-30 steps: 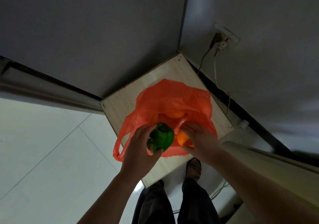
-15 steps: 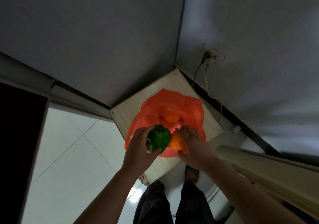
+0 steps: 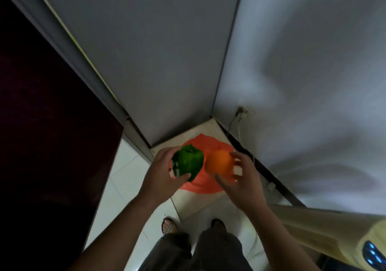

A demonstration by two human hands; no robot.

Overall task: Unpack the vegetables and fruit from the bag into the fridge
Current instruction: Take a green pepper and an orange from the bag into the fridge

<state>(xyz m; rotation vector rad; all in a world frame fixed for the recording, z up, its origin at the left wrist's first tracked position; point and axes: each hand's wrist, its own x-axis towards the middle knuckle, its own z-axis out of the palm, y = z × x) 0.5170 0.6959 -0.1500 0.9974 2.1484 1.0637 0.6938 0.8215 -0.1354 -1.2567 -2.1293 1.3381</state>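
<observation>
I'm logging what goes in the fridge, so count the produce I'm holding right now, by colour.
Green: 1, the green pepper in the left hand
Orange: 1, the orange in the right hand
Total: 2
Anything left inside the bag is hidden from view.

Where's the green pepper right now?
In the head view the green pepper is low in the middle, gripped by the left hand, right beside the orange in the right hand, above the red-orange bag.
</observation>
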